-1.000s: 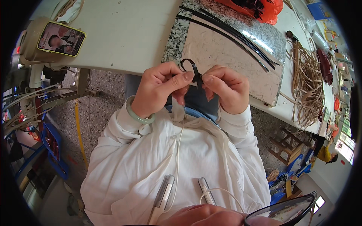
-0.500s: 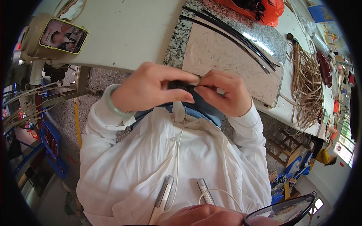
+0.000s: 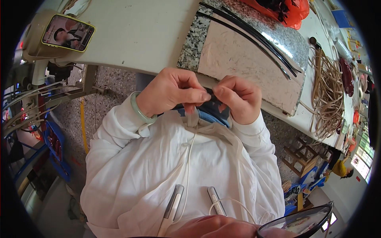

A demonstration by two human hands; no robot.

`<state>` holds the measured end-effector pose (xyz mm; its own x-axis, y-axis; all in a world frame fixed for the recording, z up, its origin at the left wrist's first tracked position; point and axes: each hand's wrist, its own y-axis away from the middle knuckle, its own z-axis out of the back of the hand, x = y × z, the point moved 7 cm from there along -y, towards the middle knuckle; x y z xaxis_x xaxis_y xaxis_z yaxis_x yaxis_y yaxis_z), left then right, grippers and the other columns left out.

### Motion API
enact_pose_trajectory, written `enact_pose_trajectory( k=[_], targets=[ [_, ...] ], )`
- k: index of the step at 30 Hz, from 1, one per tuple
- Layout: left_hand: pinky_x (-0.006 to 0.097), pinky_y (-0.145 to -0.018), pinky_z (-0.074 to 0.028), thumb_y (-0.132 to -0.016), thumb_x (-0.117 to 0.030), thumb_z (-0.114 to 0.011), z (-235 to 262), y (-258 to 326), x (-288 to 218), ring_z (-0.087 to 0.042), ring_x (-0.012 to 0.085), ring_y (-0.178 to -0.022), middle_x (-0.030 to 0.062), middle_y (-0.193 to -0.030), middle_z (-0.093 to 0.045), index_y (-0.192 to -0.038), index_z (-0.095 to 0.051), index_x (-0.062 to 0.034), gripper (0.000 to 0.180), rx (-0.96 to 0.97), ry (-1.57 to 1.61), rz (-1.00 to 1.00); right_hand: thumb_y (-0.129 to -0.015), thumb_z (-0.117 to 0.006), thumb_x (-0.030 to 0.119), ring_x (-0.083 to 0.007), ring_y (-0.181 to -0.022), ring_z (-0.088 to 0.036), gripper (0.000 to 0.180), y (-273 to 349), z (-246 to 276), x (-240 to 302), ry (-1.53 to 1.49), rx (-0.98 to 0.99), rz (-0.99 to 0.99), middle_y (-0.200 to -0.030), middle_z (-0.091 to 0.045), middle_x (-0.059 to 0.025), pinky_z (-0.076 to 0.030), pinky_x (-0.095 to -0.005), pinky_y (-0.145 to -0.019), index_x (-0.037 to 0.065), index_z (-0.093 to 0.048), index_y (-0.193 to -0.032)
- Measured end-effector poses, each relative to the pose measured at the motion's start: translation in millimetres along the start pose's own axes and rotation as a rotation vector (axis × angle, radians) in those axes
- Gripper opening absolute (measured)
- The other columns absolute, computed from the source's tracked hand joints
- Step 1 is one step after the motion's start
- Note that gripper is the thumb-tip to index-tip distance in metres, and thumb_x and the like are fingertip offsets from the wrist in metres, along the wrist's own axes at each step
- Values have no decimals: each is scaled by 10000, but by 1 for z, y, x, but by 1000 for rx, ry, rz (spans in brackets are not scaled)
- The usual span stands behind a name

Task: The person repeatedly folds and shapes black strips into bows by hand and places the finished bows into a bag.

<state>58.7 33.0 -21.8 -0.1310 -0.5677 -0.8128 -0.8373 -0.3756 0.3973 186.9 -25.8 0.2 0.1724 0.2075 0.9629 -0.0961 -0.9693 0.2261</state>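
Observation:
Above my lap, in front of the table edge, my left hand (image 3: 174, 93) and my right hand (image 3: 240, 97) are close together, fingertips almost meeting. Both are closed in a pinch on a small black piece (image 3: 211, 95), mostly covered by the fingers; its exact kind cannot be made out. Beyond the hands, several long, narrow black strips (image 3: 254, 37) lie slantwise across a pale board (image 3: 234, 59), which rests on a speckled granite slab (image 3: 191, 45).
At the far left a phone (image 3: 68, 33) leans on a beige stand on the white table (image 3: 131, 31). A red plastic bag (image 3: 295, 16) holds black material at the back. Tangled tan strips (image 3: 327, 91) hang over the table's right side. A wooden stool (image 3: 301, 156) stands below right.
My left hand has turned and curled its fingers in, where before thumb and forefinger were stretched apart. My right hand stays pinched. The view has shifted slightly.

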Motion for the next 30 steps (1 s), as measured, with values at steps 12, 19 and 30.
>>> enact_pose_trajectory(
  k=[12, 19, 30],
  targets=[
    [161, -428, -304, -859, -149, -621, 3, 0, -2, -439, 11, -527, 1, -746, -590, -1007, -629, -1, 210, -74, 92, 95, -839, -598, 46, -123, -615, -571, 84, -2, 1, 15, 422, 60, 319, -749, -600, -83, -450, -232, -555, -33, -610, -865],
    [185, -452, -340, -866, -117, -608, -5, 6, 13, -454, 24, -541, -13, -726, -559, -910, -606, -4, 121, -55, 204, 111, -852, -580, 72, -148, -557, -555, 98, 4, 0, 11, 517, -6, 283, -652, -554, -79, -426, -243, -499, -25, -587, -864],
    [220, -600, -432, -861, -81, -611, 8, 14, -1, -536, 59, -662, 5, -758, -607, -949, -600, 24, 137, -230, -159, -270, -856, -636, 175, -136, -562, -595, 230, 1, 4, -20, -254, 16, -280, -738, -626, -78, -485, -228, -524, -41, -598, -926]
  ],
)
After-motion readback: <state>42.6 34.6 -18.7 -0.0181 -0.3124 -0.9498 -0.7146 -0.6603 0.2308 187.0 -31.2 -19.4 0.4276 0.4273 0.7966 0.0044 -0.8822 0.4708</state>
